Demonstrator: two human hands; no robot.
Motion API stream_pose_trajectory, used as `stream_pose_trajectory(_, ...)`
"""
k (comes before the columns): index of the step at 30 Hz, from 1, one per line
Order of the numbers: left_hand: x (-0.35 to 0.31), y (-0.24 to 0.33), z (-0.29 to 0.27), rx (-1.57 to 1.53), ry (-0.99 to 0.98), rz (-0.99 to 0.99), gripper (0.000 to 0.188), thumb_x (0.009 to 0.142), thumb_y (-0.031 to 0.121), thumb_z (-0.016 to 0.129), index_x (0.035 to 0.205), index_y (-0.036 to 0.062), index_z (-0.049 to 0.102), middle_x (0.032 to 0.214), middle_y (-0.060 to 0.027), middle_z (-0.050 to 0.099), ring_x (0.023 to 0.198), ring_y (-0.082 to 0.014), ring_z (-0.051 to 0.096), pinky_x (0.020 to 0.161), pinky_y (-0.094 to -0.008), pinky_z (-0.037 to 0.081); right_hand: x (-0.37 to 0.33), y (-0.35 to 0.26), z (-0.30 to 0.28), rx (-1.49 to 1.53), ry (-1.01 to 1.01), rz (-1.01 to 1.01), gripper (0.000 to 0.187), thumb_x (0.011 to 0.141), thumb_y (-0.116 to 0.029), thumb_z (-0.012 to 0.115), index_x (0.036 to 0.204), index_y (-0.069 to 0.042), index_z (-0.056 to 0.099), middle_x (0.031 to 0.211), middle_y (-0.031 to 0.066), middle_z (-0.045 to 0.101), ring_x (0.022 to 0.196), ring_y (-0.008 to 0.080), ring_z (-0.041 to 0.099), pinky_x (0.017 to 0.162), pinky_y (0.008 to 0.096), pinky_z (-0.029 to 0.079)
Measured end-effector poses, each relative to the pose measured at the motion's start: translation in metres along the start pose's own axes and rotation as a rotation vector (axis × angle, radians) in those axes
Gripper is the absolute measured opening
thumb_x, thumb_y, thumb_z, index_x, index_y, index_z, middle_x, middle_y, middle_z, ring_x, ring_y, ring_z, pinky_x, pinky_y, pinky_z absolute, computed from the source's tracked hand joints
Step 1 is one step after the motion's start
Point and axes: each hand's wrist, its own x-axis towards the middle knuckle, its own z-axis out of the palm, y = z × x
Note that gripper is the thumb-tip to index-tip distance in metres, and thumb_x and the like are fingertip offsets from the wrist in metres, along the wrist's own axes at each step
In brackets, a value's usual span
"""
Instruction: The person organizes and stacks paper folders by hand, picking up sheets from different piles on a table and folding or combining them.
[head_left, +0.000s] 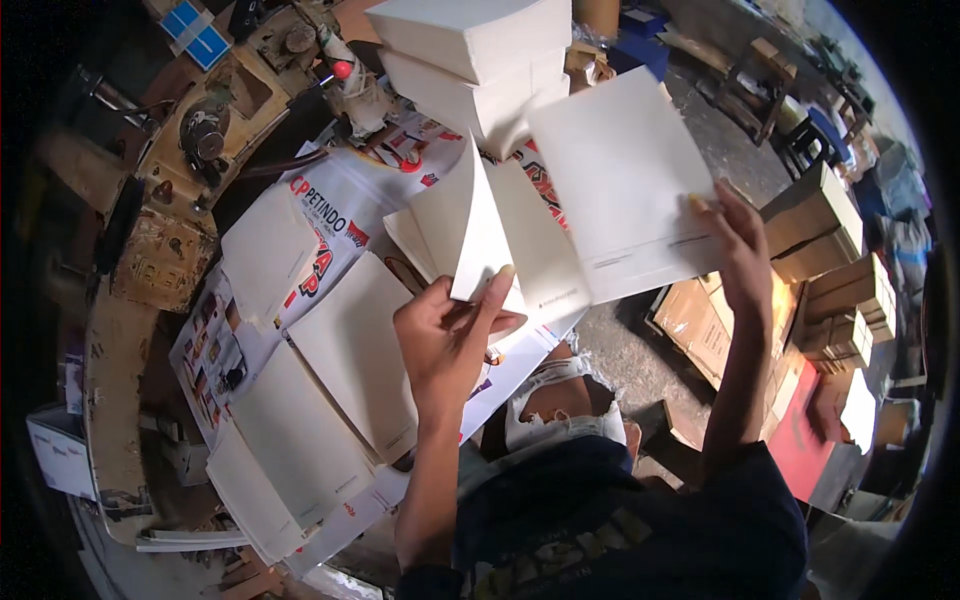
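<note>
My left hand (445, 340) is closed, thumb against fingers, on the lower corner of a curled cream paper sheet (478, 235). Under and beside that sheet lies a stack of similar pages (545, 250), partly hidden by it. Off to the right, my right hand (740, 240) grips the right edge of a flat white paper sheet (625, 170) with a thin printed line near its bottom. This sheet is raised at an angle and overlaps the stack's right side. Left of my left hand, more paper stacks (355, 345) lie in overlapping rows.
A printed banner (360, 195) covers the table. Thick paper blocks (475, 50) are piled at the back. A worn machine (165, 240) with metal parts stands at left. On the right floor are a cardboard box (695, 325) and bundled paper stacks (815, 225).
</note>
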Motion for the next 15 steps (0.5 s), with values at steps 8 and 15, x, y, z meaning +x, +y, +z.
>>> stream_pose_trajectory(8,-0.047,0.002,-0.060,1.041,-0.059,0.131,0.035,0.072,0.017,0.080,0.097,0.0035,0.060,0.096,-0.0085,0.062,0.091,-0.0205,0.059,0.077,-0.0386,0.050,-0.026,0.028,0.067,-0.092,-0.322,0.218,0.063,0.092,-0.027,0.063,0.139,0.006,0.038,0.123,0.0206,0.059,0.115,0.0236,0.055,0.100,0.0315,0.039)
stream_pose_trajectory(15,-0.058,-0.019,-0.096,0.846,-0.166,0.024,0.023,0.077,0.009,0.074,0.084,-0.0018,0.055,0.085,-0.0148,0.061,0.082,-0.0323,0.063,0.074,-0.0404,0.050,-0.034,0.014,0.090,-0.126,-0.238,0.417,0.062,0.088,-0.026,0.068,0.135,0.006,0.045,0.122,0.0158,0.057,0.114,0.0196,0.053,0.094,0.0286,0.043)
